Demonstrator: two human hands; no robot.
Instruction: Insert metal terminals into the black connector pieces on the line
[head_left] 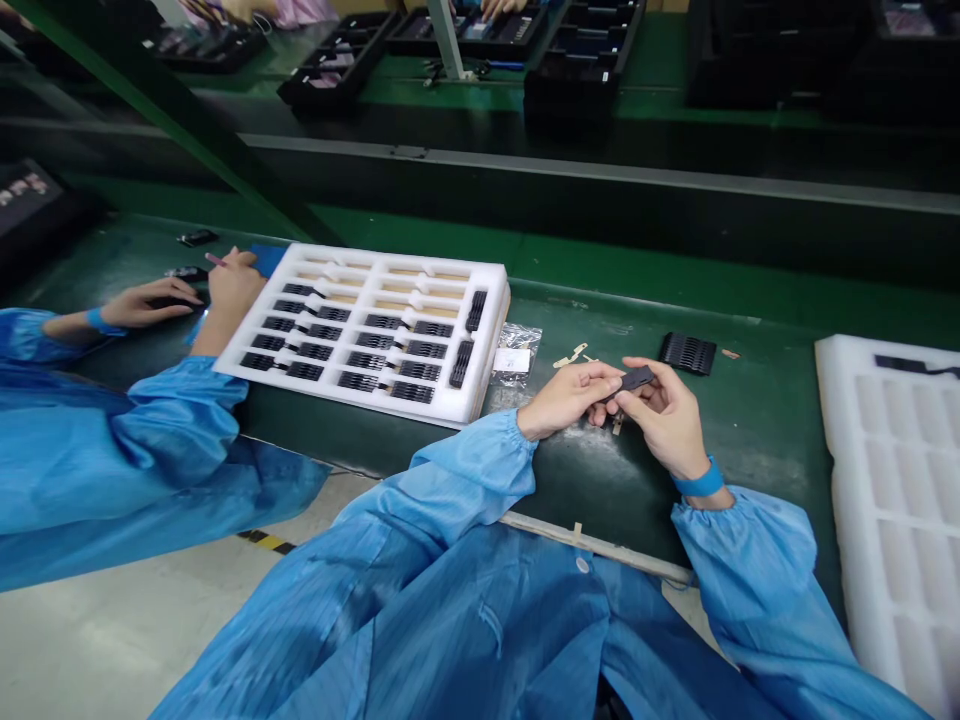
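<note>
Between my two hands, above the green bench, I hold a small flat black part (632, 381) whose exact kind I cannot make out. My left hand (574, 395) pinches its left end, thumb on top. My right hand (667, 412) closes round its right end, with a blue band on the wrist. Just beyond my hands lie small gold-coloured metal pieces (571, 356). A cluster of black ribbed parts (688, 353) rests to their right. Left of my hands is a clear plastic bag (516, 355) with a white label.
A white foam tray (489, 350) with rows of black parts lies to the left; another white foam tray (829, 400) stands at the right edge. A co-worker's hands (232, 290) work at far left. Black bins (585, 60) stand across the bench, beyond a raised ledge.
</note>
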